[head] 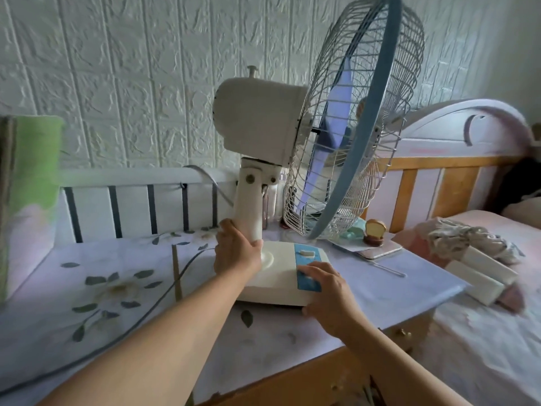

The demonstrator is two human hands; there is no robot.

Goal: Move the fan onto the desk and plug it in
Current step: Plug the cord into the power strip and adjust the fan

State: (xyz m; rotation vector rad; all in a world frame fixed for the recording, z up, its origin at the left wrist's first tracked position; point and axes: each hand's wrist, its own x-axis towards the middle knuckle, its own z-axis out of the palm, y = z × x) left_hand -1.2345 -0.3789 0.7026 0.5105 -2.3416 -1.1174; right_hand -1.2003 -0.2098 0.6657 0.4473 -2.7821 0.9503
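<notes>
A cream table fan (260, 127) with a blue-rimmed wire cage and blue blades stands on the desk (123, 326), which has a flower-patterned cover. My left hand (237, 253) is wrapped around the fan's neck just above the base. My right hand (330, 297) grips the front right edge of the cream base, fingers over the blue control strip. The fan's grey cord (164, 291) runs from behind the base across the desk toward the lower left. Its plug is out of sight.
A white railing (131, 206) lines the desk's back edge against the textured wall. A small toast-shaped ornament (374, 231) and a phone sit behind the fan's base. A bed (480, 317) with crumpled cloth and a wooden headboard lies to the right.
</notes>
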